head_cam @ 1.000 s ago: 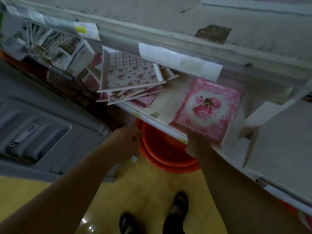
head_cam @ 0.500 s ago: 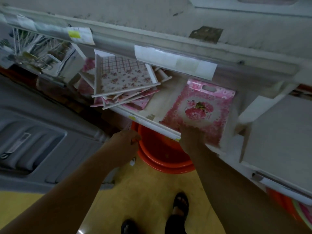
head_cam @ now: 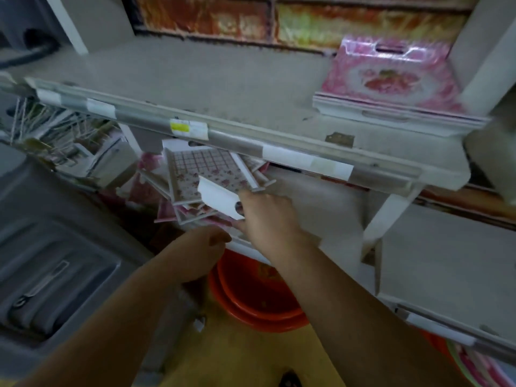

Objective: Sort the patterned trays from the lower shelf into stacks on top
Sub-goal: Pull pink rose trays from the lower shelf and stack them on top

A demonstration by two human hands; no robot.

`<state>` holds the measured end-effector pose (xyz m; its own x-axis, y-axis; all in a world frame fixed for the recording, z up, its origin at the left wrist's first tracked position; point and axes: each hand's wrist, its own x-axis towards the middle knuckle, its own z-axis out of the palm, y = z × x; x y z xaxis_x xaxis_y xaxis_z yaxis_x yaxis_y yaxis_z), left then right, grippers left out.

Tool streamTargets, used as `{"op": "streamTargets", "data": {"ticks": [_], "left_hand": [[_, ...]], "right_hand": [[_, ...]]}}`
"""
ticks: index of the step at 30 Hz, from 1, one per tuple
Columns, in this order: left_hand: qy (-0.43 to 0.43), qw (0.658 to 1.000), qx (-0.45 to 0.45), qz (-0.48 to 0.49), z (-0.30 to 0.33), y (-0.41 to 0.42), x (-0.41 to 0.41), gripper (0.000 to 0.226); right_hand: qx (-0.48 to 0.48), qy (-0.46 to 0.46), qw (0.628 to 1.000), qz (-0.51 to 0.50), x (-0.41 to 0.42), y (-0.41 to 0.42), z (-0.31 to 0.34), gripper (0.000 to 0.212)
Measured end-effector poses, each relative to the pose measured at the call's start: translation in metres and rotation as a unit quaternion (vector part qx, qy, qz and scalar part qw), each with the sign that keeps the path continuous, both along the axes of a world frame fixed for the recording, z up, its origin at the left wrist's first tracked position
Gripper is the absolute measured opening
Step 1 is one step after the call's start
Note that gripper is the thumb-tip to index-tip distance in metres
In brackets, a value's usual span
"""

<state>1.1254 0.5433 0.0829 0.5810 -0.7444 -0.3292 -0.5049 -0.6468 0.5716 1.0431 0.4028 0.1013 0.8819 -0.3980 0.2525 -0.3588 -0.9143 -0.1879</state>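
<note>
A pink floral tray lies on the top shelf at its far right, resting on a low stack of white-edged trays that reaches to the shelf's front edge. The picture there is blurred, so the number of trays in the stack cannot be told.

On the lower shelf, to the left, sits an untidy pile of trays, fanned out at different angles. The top one has a grid and small rose print with a white raised rim.

The right hand reaches over the near right corner of that pile. Its grip is pinching a white tray by the edge, thumb on top, with the white face turned toward the camera and tilted up off the pile. The pattern on it does not show.

The left hand is just below and to the left of the right hand, near the front edge of the lower shelf. Its fingers are curled inward; whether they hold anything cannot be told.

An orange basin stands on the yellow floor under the lower shelf. A grey plastic crate fills the near left.
</note>
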Motion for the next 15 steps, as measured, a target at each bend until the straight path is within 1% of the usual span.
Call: {"op": "streamTargets", "data": {"ticks": [3, 5, 9, 12, 13, 15], "left_hand": [[-0.021, 0.999, -0.030, 0.007, 0.013, 0.028, 0.010, 0.023], [-0.032, 0.998, -0.053, 0.014, 0.022, 0.050, 0.015, 0.024], [-0.001, 0.991, -0.135, 0.017, 0.050, 0.092, 0.025, 0.019], [0.005, 0.979, -0.203, 0.035, 0.076, 0.122, 0.030, 0.019], [0.003, 0.972, -0.231, 0.045, 0.087, 0.136, 0.033, 0.021], [-0.001, 0.960, -0.272, 0.059, 0.100, 0.139, 0.033, 0.022]], "right_hand": [[0.017, -0.030, 0.999, 0.017, 0.001, 0.035, 0.045, 0.030], [0.020, -0.037, 0.999, 0.011, -0.002, 0.056, 0.076, 0.032], [0.027, -0.044, 0.999, 0.003, -0.005, 0.096, 0.131, 0.037], [0.061, -0.062, 0.996, 0.017, -0.007, 0.131, 0.164, 0.038], [0.076, -0.078, 0.994, 0.024, -0.007, 0.147, 0.174, 0.037], [0.114, -0.115, 0.986, 0.038, -0.009, 0.155, 0.185, 0.037]]}}
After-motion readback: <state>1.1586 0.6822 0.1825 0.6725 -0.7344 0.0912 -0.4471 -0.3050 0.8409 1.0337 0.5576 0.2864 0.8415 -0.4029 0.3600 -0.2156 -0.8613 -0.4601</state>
